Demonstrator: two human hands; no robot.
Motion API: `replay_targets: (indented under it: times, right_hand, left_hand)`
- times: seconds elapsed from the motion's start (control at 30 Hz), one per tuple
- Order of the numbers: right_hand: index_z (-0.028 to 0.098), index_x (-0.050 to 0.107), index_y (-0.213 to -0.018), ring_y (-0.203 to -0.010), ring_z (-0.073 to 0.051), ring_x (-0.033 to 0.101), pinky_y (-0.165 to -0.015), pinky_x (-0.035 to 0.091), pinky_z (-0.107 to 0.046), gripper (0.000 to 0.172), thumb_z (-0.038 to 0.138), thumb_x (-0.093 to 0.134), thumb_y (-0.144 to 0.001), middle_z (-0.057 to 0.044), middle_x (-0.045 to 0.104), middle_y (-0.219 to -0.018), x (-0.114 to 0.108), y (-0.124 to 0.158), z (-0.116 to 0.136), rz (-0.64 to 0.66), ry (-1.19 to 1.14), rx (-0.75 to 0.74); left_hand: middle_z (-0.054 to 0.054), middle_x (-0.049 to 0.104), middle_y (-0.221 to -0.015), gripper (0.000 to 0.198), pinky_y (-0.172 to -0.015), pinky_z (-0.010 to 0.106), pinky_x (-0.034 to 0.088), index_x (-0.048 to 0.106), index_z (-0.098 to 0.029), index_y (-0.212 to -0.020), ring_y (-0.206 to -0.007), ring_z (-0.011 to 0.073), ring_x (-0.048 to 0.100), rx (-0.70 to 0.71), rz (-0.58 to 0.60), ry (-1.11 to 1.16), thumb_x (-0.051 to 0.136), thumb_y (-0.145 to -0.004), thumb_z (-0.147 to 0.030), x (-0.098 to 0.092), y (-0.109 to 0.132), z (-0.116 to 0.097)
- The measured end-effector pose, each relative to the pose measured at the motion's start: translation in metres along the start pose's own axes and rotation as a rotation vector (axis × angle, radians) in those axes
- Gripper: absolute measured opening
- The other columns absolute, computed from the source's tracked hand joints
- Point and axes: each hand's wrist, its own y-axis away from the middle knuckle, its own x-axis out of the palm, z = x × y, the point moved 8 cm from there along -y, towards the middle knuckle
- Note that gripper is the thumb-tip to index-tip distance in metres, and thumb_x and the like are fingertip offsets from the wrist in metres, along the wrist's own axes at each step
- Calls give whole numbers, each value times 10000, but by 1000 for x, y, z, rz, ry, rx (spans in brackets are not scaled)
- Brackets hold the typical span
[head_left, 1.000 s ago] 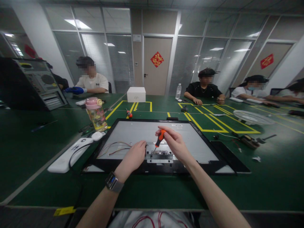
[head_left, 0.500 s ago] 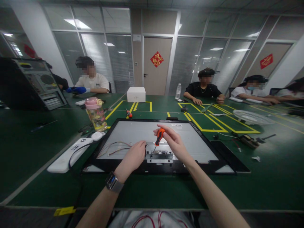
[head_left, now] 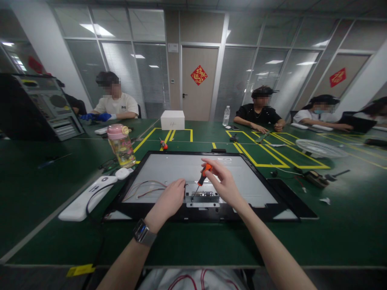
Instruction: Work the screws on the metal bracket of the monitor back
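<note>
In the middle of the head view a flat display panel (head_left: 175, 165) with a black frame lies on the table, pale back up. A silver metal bracket (head_left: 208, 187) sits at its near edge. My right hand (head_left: 225, 181) grips the orange and black handle of a screwdriver (head_left: 203, 175) between thumb and fingers. The screwdriver leans, its tip down at the bracket's lower left corner. My left hand (head_left: 171, 197) is closed at the bracket's left edge, its fingertips partly hidden. Thin cables (head_left: 145, 187) lie on the panel beside it.
A white power strip (head_left: 87, 197) with a black cable and a pink-lidded bottle (head_left: 121, 145) stand left. A dark flat panel (head_left: 292, 197) lies right. Further off are a white box (head_left: 172, 120), a computer case (head_left: 57, 108) and several people seated around the table (head_left: 193, 245).
My right-hand fingers and the screwdriver handle have shifted slightly; the tip stays at the same corner of the bracket. My left hand keeps its place.
</note>
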Motion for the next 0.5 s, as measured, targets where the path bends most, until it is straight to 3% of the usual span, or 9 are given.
replay_targets:
  times: [0.1,0.27,0.4,0.5]
  right_hand:
    - [298,605,-1328,-1018,-223,712,-901,589,-439,373,314,546,-961,-93,689,-1207,6,1,-4,72,-134,64]
    - [272,674,-1235,-925,-198,722,-873,601,-393,347,275,661,-888,-65,727,-1052,3,2,-5,35,-60,98]
    - [297,559,-1381,-1023,-210,720,-915,592,-418,451,287,594,-932,-82,715,-1162,14,6,-3,150,-135,92]
    - [296,568,-1365,-937,-208,736,-866,605,-422,453,289,620,-915,-76,720,-1119,3,5,-7,33,-127,96]
  left_hand:
    - [190,571,-1403,415,-1110,428,403,549,-98,-1317,-1298,262,549,8,10,-18,347,-955,-89,1,0,0]
    - [188,577,-1399,417,-1103,410,411,549,-92,-1322,-1294,252,551,13,11,-46,345,-959,-89,5,-1,2]
    - [175,593,-1384,417,-1098,399,417,555,-110,-1317,-1282,237,562,17,-7,-32,340,-960,-90,4,-1,2]
    - [182,586,-1389,418,-1107,414,408,556,-101,-1313,-1290,244,556,25,-5,-31,337,-956,-85,4,-1,2]
